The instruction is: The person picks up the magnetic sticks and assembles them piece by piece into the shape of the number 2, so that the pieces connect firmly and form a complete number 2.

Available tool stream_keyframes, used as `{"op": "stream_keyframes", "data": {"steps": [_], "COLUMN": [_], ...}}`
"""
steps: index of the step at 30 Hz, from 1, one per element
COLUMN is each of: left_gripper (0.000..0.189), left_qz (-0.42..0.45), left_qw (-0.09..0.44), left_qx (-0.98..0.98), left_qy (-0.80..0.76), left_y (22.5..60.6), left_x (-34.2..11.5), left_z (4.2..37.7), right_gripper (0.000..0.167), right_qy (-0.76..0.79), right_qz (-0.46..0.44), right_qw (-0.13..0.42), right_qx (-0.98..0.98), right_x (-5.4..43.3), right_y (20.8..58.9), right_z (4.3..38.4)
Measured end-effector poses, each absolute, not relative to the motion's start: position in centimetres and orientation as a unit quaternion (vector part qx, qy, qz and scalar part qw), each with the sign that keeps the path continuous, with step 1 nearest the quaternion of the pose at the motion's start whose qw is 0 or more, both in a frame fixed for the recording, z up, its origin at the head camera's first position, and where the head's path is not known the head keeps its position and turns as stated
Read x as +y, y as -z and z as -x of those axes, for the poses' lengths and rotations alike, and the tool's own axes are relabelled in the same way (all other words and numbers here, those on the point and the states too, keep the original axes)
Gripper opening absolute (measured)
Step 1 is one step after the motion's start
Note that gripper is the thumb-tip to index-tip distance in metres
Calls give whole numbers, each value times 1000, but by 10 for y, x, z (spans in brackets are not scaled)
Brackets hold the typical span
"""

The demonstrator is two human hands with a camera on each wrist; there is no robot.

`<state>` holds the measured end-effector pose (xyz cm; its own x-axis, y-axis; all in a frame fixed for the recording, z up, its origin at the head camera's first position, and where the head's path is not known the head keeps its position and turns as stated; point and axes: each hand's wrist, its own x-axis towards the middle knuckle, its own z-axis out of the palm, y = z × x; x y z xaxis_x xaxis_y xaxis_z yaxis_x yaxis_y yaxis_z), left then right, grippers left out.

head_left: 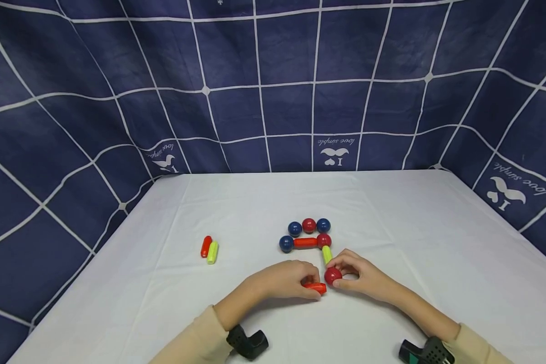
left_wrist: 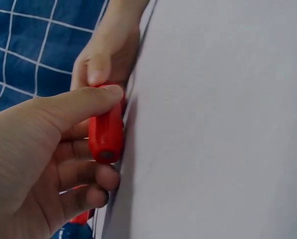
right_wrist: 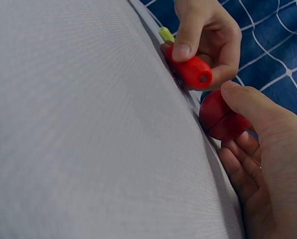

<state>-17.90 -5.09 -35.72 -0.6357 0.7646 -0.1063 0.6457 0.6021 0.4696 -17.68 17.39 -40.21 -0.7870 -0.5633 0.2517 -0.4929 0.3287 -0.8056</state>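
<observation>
The near ball, a red one, sat in the grasp of the right hand, its thumb on the ball's near side and the other fingertips at its far side. Just left of the near ball, the left hand pinched the red rod between thumb and fingers, one end poking out toward that ball.

Beyond the near ball, the lime rod ran up to the corner ball; fingertips hid whether its lower end met the near ball. From the corner ball, a second red rod reached leftward to a blue ball. Farther beyond the near ball stood a row of three: blue, red, blue. Well to its left, a loose red rod and a loose lime rod lay side by side on the white cloth.

The right wrist view gave what the head view did not: a dark seam across the near ball and a round hole in the red rod's end (the left wrist view showed a dark spot on its other end). Only the head view took in the whole row of three.
</observation>
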Motion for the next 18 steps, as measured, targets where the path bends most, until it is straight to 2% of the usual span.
{"op": "stream_keyframes", "data": {"steps": [12, 18], "left_gripper": [20, 19], "left_qz": [-416, -398], "left_qw": [105, 84], "left_qx": [878, 889], "left_qy": [-213, -212], "left_y": [372, 372], "left_x": [-37, -33], "left_z": [168, 163], "right_gripper": [26, 26], "right_qy": [479, 484], "right_qz": [334, 323], "right_qw": [34, 43], "right_qx": [811, 812], "right_x": [175, 175], "right_y": [402, 401], "right_z": [177, 175]}}
